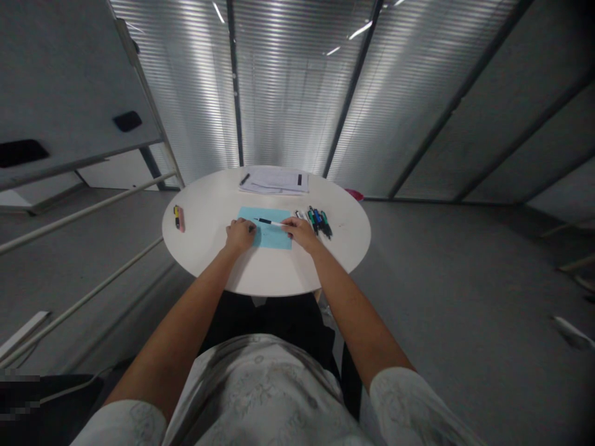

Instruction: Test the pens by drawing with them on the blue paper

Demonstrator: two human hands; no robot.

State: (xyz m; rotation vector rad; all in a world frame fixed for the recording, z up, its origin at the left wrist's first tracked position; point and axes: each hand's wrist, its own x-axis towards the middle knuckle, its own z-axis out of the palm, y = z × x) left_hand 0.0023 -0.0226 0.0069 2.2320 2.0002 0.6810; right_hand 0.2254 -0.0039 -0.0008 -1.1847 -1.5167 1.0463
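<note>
A sheet of light blue paper (274,241) lies on the round white table in front of me. My right hand (301,233) is closed on one end of a white pen with a black grip section (274,223). The pen lies nearly level above the paper, its dark tip pointing left toward my other hand. My left hand (240,235) rests at the paper's left edge with its fingers curled together. Something small and dark shows at those fingertips, too small to name. Faint marks appear on the paper between the hands.
Several pens with green, blue and black parts (320,222) lie right of the paper. A stack of white papers (274,180) sits at the table's (209,192) far side. Small yellow, black and pink items (179,218) lie at left. A whiteboard frame (146,93) stands at left.
</note>
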